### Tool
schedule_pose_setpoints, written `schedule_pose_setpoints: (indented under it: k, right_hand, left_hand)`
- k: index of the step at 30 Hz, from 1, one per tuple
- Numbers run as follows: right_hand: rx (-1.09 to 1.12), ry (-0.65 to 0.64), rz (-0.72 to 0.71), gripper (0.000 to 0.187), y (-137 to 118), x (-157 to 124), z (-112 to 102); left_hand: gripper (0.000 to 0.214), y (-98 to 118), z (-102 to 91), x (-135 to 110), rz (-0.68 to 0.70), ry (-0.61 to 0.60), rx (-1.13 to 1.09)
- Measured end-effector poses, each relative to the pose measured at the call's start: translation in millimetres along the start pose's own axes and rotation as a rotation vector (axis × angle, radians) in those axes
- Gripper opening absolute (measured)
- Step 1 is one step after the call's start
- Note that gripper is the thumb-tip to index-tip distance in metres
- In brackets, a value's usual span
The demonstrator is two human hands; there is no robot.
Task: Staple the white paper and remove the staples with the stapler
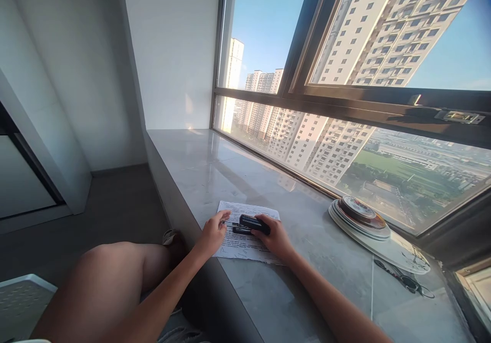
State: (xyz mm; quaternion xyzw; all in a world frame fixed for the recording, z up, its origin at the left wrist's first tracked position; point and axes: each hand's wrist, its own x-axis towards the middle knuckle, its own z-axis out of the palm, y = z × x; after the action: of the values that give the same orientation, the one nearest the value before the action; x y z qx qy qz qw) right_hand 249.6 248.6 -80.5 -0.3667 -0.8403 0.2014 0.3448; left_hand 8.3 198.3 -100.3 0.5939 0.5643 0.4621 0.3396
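Observation:
A printed sheet of paper (245,246) lies near the front edge of a grey marble sill (215,169). On it rests a black stapler (251,224). My right hand (276,239) is closed over the stapler's right end. My left hand (211,234) sits on the paper's left edge, fingers curled, with the fingertips pinching something small at the stapler's left end that I cannot make out.
A stack of round plates (362,219) stands by the window at the right, with a pair of glasses (406,281) lying in front of it. My bare knee (111,276) is below the sill. A white perforated surface (19,302) sits at the lower left.

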Motion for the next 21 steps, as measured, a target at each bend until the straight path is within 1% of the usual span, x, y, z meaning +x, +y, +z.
schedule_pose_setpoints:
  k: [1, 3, 4, 6, 8, 9, 10, 12, 15, 17, 19, 21]
  right_hand:
    - [-0.029, 0.028, -0.040, 0.024, 0.3, -1.0, 0.4]
    - [-0.101, 0.120, -0.181, 0.023, -0.8, -3.5, 0.7]
    - [-0.146, 0.175, -0.275, 0.026, -2.3, -5.0, 0.5]
    - [-0.258, 0.261, -0.466, 0.036, -7.2, -8.4, -0.8]
    - [-0.389, 0.271, -0.624, 0.044, -13.3, -12.1, -2.8]
    - [-0.449, 0.255, -0.688, 0.045, -16.1, -14.0, -3.8]
    - [-0.501, 0.234, -0.741, 0.044, -18.5, -15.9, -4.8]
    - [-0.576, 0.210, -0.811, 0.041, -21.3, -19.1, -6.4]
    - [-0.624, 0.208, -0.819, 0.043, -21.8, -20.9, -6.5]
    - [-0.570, 0.226, -0.748, 0.046, -21.1, -19.1, -4.1]
    - [-0.433, 0.288, -0.570, 0.042, -19.6, -14.9, -0.5]
    - [-0.270, 0.330, -0.304, 0.033, -16.2, -9.7, 3.0]
  left_hand:
    - [0.049, 0.3, -0.2, -0.1, -0.009, 0.004, -0.031]
    - [0.044, 2.1, -0.4, -0.5, -0.040, 0.027, -0.118]
    - [0.042, 3.7, -0.2, -0.8, -0.063, 0.042, -0.178]
    - [0.038, 8.0, 0.5, -1.3, -0.124, 0.072, -0.345]
    - [0.039, 12.6, 1.3, -1.9, -0.193, 0.084, -0.557]
    - [0.039, 14.4, 1.5, -2.3, -0.222, 0.082, -0.655]
    - [0.039, 15.7, 1.3, -2.8, -0.244, 0.079, -0.737]
    - [0.037, 16.5, 0.2, -3.8, -0.264, 0.076, -0.832]
    - [0.031, 15.1, -2.5, -4.5, -0.282, 0.072, -0.866]
    - [0.030, 14.4, -4.0, -4.0, -0.295, 0.085, -0.841]
    - [0.029, 15.1, -4.9, -2.8, -0.277, 0.149, -0.788]
    - [0.030, 17.1, -5.8, -1.8, -0.231, 0.235, -0.731]
